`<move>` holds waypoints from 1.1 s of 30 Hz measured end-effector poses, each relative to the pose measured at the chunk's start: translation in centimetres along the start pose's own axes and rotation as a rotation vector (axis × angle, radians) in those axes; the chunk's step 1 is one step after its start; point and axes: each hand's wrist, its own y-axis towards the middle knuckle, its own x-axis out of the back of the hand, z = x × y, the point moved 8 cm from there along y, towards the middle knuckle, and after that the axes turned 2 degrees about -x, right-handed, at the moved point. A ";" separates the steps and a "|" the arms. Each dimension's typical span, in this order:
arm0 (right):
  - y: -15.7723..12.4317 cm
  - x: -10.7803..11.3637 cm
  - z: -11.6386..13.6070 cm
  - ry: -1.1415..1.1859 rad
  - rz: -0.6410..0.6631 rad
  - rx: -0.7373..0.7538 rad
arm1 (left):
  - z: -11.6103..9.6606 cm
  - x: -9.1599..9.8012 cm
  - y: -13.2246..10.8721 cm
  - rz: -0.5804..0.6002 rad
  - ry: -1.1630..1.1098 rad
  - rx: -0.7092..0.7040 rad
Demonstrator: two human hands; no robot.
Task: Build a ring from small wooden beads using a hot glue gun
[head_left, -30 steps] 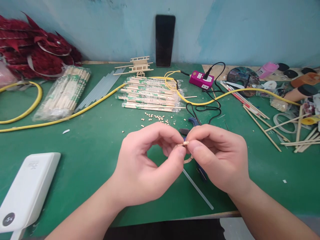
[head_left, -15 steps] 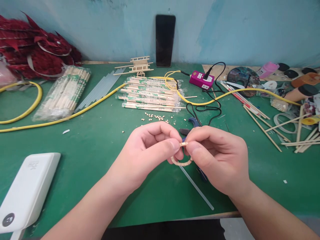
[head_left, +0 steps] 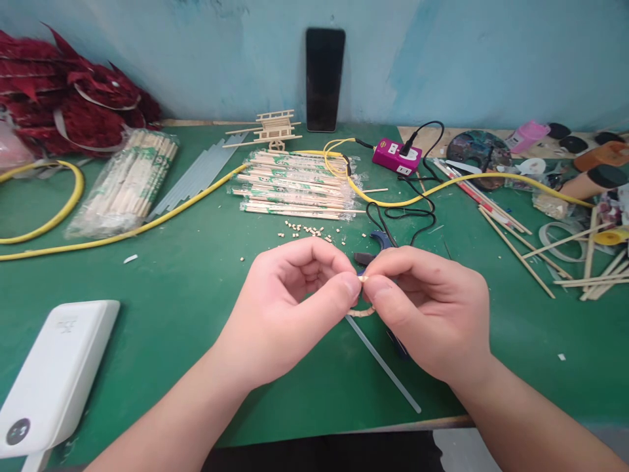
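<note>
A small ring of pale wooden segments (head_left: 362, 313) is held between my two hands, its lower curve showing below the fingertips. My left hand (head_left: 299, 308) pinches it from the left with thumb and forefinger. From the right, my right hand (head_left: 427, 308) pinches the same ring, the two sets of fingertips almost touching. Beneath the hands lies a translucent glue stick (head_left: 386, 367) on the green table. A dark blue tool (head_left: 381, 241) is partly hidden behind my fingers. Small cut wooden bits (head_left: 309, 231) lie scattered beyond the hands.
Wrapped chopsticks (head_left: 295, 187) lie behind the bits, near a small wooden cart model (head_left: 276, 128). A phone (head_left: 325, 78) leans on the wall. A purple power socket (head_left: 397, 156) has cables around it. A white power bank (head_left: 59, 373) is at left, loose sticks (head_left: 521, 255) at right.
My fingertips have come closer together on the ring, and less of it shows. My left hand has shifted slightly to the right.
</note>
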 end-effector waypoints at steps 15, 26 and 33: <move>0.0 0.2 -0.2 -0.005 -0.014 -0.008 | -1.0 0.0 -0.4 -0.073 0.180 -0.125; 0.1 0.1 0.0 0.043 -0.017 -0.009 | -0.5 0.0 -0.5 -0.049 0.097 -0.075; 0.1 0.1 -0.1 0.014 -0.014 0.000 | -0.6 -0.1 -0.6 -0.069 0.191 -0.069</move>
